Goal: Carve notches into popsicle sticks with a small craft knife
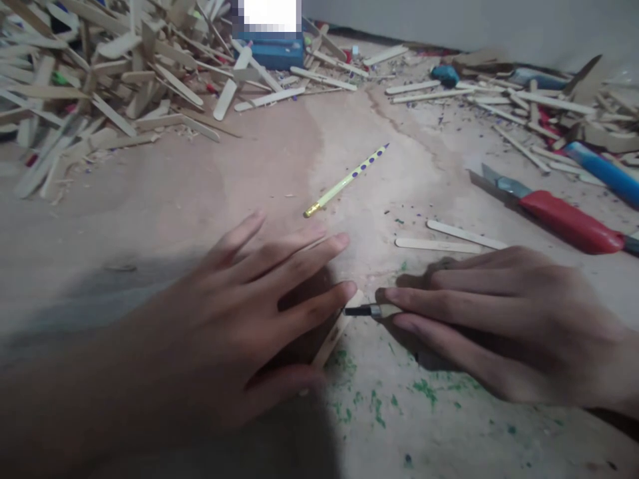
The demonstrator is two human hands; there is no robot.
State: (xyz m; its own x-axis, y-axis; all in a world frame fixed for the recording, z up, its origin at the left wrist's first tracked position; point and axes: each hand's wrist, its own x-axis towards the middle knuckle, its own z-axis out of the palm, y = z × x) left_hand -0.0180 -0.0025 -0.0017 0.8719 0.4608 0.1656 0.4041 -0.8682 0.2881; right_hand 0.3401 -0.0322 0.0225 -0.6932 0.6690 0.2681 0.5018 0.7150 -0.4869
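Note:
My left hand [239, 319] lies flat with fingers spread, pressing a wooden craft stick [333, 339] onto the board. The stick runs diagonally under my fingers, and most of it is hidden. My right hand [494, 319] has its fingers pinched round a small carving knife [367, 310]. The knife's dark blade tip touches the upper end of the stick, right beside my left fingertips.
A yellow dotted pencil [347, 179] lies ahead. Two loose sticks [449, 241] rest just beyond my right hand. A red-handled utility knife [554, 216] and a blue tool [604, 171] lie at right. A big heap of sticks [100, 80] fills the far left, a blue box [272, 52] behind.

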